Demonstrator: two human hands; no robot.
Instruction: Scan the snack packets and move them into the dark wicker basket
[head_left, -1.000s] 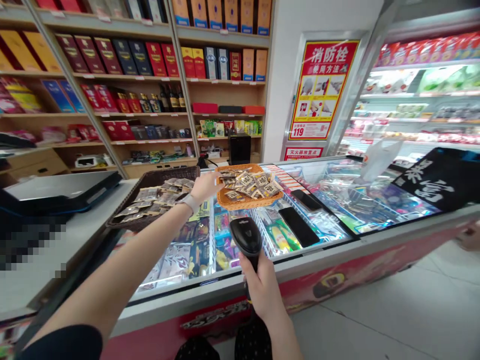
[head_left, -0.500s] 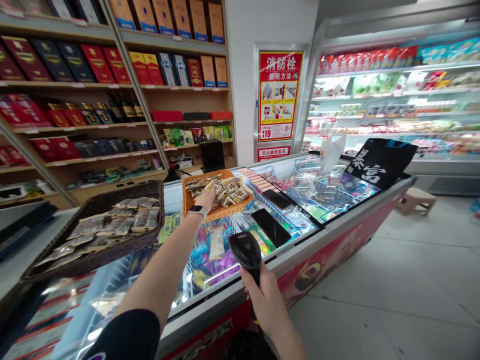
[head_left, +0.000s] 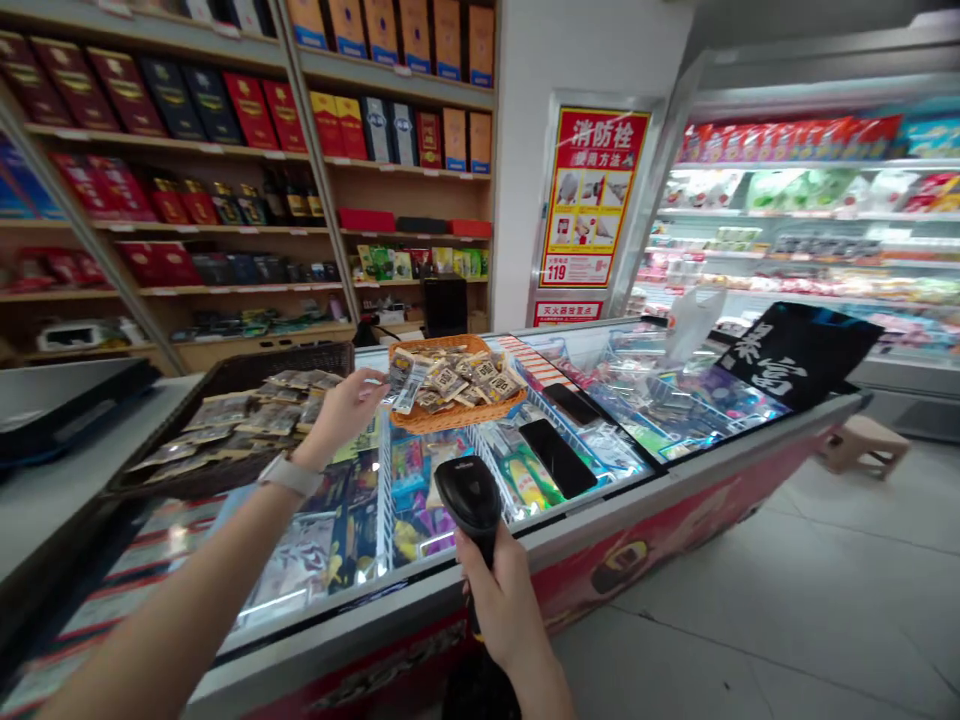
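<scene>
My left hand [head_left: 341,410] pinches a small snack packet [head_left: 401,385] and holds it in the air between the dark wicker basket [head_left: 247,375] and the orange basket [head_left: 450,415]. Both baskets hold several flat packets and rest on the glass top of a chest freezer [head_left: 600,490]. A pale watch band is on my left wrist. My right hand [head_left: 499,600] is wrapped round the handle of a black barcode scanner [head_left: 469,495], held upright over the freezer's front edge, its head turned toward the baskets.
Two black phones [head_left: 559,455] lie on the freezer glass right of the orange basket. A black cloth with white characters [head_left: 795,350] drapes over the freezer's far end. A grey counter [head_left: 67,480] is at left, boxed-goods shelves [head_left: 225,200] behind, a refrigerated display [head_left: 810,220] at right, a low stool [head_left: 862,440] on the floor.
My left hand has drawn back from the orange basket with a packet pinched in its fingers. The view has swung slightly left; the scanner hand stays in much the same place.
</scene>
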